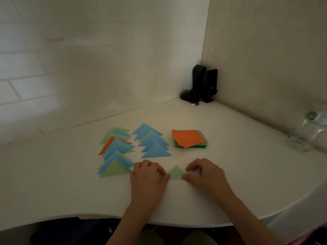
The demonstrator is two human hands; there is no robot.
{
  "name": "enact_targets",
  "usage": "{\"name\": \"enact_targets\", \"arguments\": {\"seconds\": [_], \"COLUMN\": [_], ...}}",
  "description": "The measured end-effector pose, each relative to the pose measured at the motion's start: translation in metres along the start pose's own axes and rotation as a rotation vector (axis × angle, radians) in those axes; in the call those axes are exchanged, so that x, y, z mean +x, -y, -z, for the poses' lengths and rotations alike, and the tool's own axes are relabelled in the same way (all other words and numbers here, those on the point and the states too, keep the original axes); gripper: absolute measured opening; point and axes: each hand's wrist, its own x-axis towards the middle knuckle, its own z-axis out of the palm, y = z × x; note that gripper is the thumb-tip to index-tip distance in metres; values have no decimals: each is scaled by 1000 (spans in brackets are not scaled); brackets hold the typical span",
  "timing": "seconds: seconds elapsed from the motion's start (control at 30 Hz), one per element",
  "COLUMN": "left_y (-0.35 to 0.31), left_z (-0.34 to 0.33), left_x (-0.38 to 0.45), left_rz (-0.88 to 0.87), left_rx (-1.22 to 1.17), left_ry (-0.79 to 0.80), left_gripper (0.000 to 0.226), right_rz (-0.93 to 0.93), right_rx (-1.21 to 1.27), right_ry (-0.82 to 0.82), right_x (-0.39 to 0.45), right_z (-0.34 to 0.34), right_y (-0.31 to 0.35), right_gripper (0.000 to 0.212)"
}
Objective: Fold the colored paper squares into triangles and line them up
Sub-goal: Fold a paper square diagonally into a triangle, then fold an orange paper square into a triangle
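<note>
- A light green paper triangle (175, 173) is lying flat on the white table (230, 138), between both hands.
- The left hand (147, 175) is pinching its left corner with curled fingers.
- The right hand (205, 174) is pinching its right corner.

Matt paper triangles (155, 151) lie on a smooth, matt white table (230, 138).

my left hand (147, 174) and right hand (203, 172) pinch the two ends of a green triangle (175, 173) flat on the white table (230, 147), near two rows of folded triangles (115, 152) and a paper stack (189, 138).
</note>
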Motion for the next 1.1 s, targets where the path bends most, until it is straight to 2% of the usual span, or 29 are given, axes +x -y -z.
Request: {"name": "enact_targets", "arguments": {"seconds": [0.27, 0.5, 0.73, 0.8, 0.9, 1.0, 1.1], "left_y": [15, -21, -46, -45, -38, -30, -17], "left_z": [4, 3, 0, -1, -2, -1, 2], "left_x": [3, -13, -7, -2, 2, -2, 2], "left_rz": [-50, -125, 10, 35, 38, 12, 28], "left_rx": [-127, 7, 174, 111, -55, -166, -234], "left_ry": [3, 15, 142, 166, 174, 90, -18], "left_gripper": [13, 26, 46, 44, 28, 8, 5], "right_rz": [4, -9, 22, 31, 51, 74, 81], "right_rx": [102, 74, 62, 53, 51, 65, 113], "right_ry": [74, 22, -8, -13, -26, -64, -150], "right_x": [1, -8, -11, -12, -13, -12, -7], "right_z": [8, 5, 3, 3, 2, -1, -3], "right_y": [-6, -1, -1, -1, -4, -7, -5], "right_gripper": [22, 22, 23, 23, 23, 21, 15]}}
